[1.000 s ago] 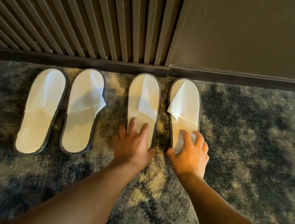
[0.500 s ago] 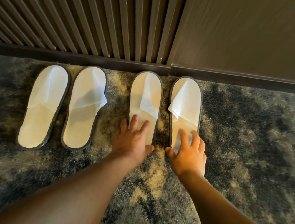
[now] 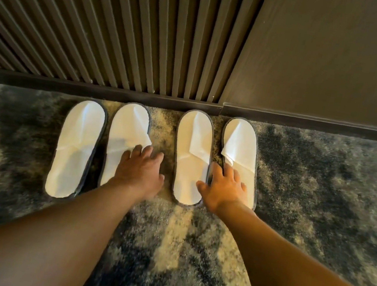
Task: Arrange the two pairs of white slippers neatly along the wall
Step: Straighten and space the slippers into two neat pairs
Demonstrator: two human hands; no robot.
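Two pairs of white slippers with grey edging lie toes-first against the dark baseboard (image 3: 91,91). The left pair is the far-left slipper (image 3: 74,146), tilted slightly, and the second slipper (image 3: 126,130). The right pair is the third slipper (image 3: 192,153) and the fourth slipper (image 3: 242,144). My left hand (image 3: 140,172) rests with fingers spread over the right edge of the second slipper. My right hand (image 3: 224,189) lies flat on the heel half of the fourth slipper, thumb reaching toward the third. Neither hand grips anything.
A ribbed dark wood wall panel (image 3: 103,21) stands behind the left pair, and a smooth dark wall (image 3: 333,59) behind the right. The floor is a mottled grey and cream carpet (image 3: 324,190) that stretches right and toward me.
My left hand has left the third slipper and moved left onto the second slipper. The right hand stays on the fourth slipper. The view has shifted a little to the left.
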